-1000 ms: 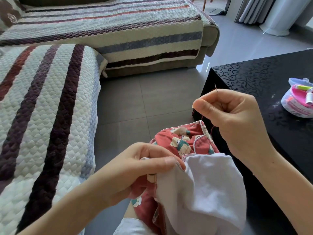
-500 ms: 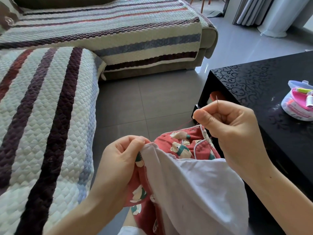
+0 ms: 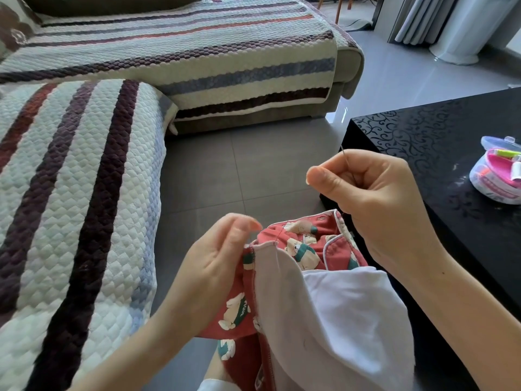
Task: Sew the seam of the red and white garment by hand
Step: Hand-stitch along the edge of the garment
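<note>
The stitch looks mid-pull: the right hand point(image 3: 377, 201) is held above the garment point(image 3: 332, 311), which hangs at the person's lap between the sofa point(image 3: 84, 221) and the black tabletop point(image 3: 451, 122). To do it well, draw up steadily until the thread lies snug without puckering the seam point(image 3: 263, 245), with the cloth taut; the thread itself is too fine to trace. The right grip is closed, thumb and forefinger pinching the needle point(image 3: 344, 155), its free end poking up past the knuckles; the left hand point(image 3: 217, 266) pinches the garment's top edge just beside the seam — the grip closed on cloth.
</note>
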The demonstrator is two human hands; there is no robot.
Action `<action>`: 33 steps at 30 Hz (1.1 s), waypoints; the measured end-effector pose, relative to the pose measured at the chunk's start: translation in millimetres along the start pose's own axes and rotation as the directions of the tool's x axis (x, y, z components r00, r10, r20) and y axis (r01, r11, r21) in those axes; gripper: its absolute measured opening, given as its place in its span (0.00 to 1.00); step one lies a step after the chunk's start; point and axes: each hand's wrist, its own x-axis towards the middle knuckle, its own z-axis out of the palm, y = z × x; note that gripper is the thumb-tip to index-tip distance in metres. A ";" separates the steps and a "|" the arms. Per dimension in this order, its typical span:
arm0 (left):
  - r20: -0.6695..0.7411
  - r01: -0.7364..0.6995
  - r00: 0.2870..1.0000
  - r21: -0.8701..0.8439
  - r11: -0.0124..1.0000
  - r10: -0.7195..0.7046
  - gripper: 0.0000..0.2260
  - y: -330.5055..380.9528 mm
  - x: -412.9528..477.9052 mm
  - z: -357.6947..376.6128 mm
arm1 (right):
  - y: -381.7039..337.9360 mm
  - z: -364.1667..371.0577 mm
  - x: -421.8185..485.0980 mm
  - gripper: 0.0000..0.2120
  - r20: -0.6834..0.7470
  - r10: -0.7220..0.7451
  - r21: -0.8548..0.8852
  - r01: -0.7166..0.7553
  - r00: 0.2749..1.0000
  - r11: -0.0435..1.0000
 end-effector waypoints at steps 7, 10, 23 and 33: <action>0.094 -0.400 0.911 0.431 0.809 0.401 0.09 -9.9 8.3 1.2 | -3.0 0.5 7.1 0.09 0.034 -0.043 -0.024 0.044 0.998 0.999; 0.067 -0.376 0.918 0.465 0.802 0.391 0.10 -11.2 12.1 0.7 | -2.5 -2.9 9.1 0.10 0.020 -0.047 -0.029 0.048 0.999 0.998; 0.434 0.417 0.867 -0.367 0.831 -0.244 0.05 19.9 6.2 -12.0 | 41.8 2.5 -1.1 0.10 0.254 0.101 -0.009 -0.102 0.962 0.995; 0.439 0.460 0.848 -0.332 0.824 -0.296 0.09 26.7 1.1 -12.4 | 40.2 -3.6 -42.3 0.08 0.522 0.159 0.166 -0.284 0.838 0.944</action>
